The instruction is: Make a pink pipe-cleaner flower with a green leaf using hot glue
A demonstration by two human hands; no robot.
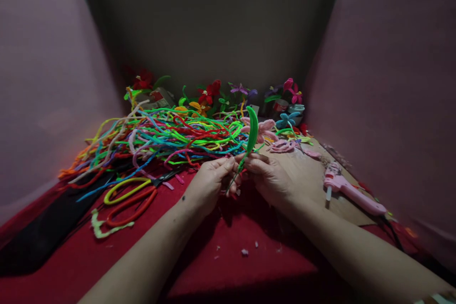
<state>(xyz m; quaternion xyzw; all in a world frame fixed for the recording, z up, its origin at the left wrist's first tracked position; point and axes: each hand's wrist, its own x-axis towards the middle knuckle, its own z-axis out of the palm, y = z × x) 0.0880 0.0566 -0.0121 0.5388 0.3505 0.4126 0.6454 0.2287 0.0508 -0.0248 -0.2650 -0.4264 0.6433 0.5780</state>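
Together, left hand (213, 176) and right hand (268, 176) pinched a green leaf (252, 130) by its thin stem (233, 180); overtwisting could have kinked it.

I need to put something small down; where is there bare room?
Bare red cloth shows between the black item, the pale green strip and the left forearm. The cardboard has a smaller bare patch between the right hand and the pink glue gun. The back is crowded with fuzzy stems and flowers.
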